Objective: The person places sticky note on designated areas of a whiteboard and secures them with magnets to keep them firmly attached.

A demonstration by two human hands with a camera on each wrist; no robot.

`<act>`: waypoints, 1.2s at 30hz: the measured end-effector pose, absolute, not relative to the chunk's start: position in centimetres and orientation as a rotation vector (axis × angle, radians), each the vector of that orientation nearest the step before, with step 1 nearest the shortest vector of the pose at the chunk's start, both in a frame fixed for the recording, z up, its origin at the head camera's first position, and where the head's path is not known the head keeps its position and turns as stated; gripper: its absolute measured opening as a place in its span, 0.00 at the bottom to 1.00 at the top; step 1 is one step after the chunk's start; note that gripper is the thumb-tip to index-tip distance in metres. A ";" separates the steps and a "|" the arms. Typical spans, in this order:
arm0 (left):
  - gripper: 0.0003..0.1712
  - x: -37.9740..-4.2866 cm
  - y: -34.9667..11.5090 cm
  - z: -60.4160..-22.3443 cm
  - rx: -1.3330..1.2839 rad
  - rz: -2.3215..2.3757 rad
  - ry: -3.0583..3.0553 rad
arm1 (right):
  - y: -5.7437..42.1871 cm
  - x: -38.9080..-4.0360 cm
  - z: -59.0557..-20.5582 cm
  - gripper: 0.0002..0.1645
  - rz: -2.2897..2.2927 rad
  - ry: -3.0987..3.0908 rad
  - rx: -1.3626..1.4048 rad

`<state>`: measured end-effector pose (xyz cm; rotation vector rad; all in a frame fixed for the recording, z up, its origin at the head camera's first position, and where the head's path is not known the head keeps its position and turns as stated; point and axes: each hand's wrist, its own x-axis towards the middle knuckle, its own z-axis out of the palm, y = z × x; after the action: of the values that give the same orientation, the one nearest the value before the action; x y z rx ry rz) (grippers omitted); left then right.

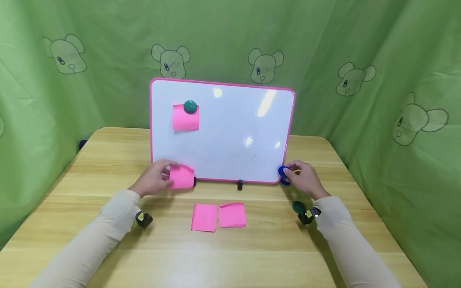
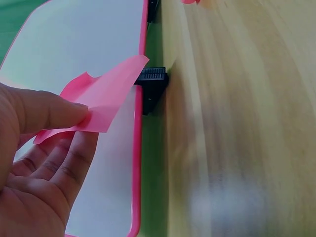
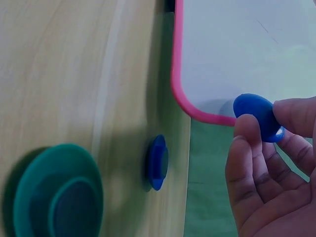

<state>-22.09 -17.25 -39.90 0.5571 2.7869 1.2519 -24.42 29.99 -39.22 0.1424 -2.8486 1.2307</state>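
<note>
- One pink note (image 1: 185, 118) is already up on the whiteboard (image 1: 230, 136), far left, under a green magnet (image 1: 190, 106).
- Left hand (image 1: 155, 178) pinches a second note (image 1: 181, 176) at the board's near-left corner.
- Right hand (image 1: 305, 178) pinches a blue magnet (image 1: 283, 173) at the near-right corner.
- Two notes (image 1: 218, 216) lie on the table (image 1: 108, 160), unpinned.
- Spare green magnet (image 1: 298, 207) and another blue one (image 3: 158, 162) sit near the right wrist.

Gloss against matt – what we see

Glossy whiteboard (image 1: 230, 136) in smooth pink plastic frame; matt paper note (image 1: 181, 176); shiny plastic blue magnet (image 1: 284, 174); wood-grain table (image 1: 252, 248) – cloth backdrop (image 1: 378, 60).
</note>
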 end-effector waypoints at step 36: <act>0.29 -23.6 -14.9 -37.1 0.540 1.240 2.782 | 27.9 -25.9 -37.6 0.14 1.308 -2.781 0.177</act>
<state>-23.59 -14.90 -37.13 0.5400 2.7817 1.2401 -25.93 27.93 -37.57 0.1774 -2.7806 1.3081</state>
